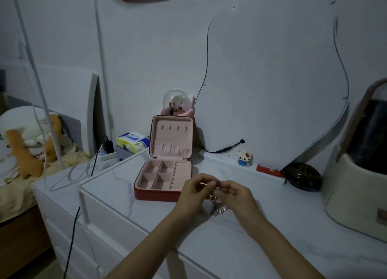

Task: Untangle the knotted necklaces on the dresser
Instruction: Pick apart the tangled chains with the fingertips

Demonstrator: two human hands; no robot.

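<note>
A silvery tangle of necklaces (218, 207) hangs just above the white dresser top (240, 247), held up between both hands. My left hand (195, 192) pinches the chain at its top with curled fingers. My right hand (234, 195) pinches the same chain right beside it, fingertips almost touching the left ones. The upper part of the chain is hidden behind my fingers. An open pink jewellery box (165, 175) with empty compartments stands just behind my left hand, lid upright.
Against the wall stands a wavy-edged mirror (272, 80) with a black cable. A small toy figure (244, 157), an orange bar (270, 171) and a dark round object (301, 176) lie along the back. A large cream case (360, 174) stands at right. Cables hang at left.
</note>
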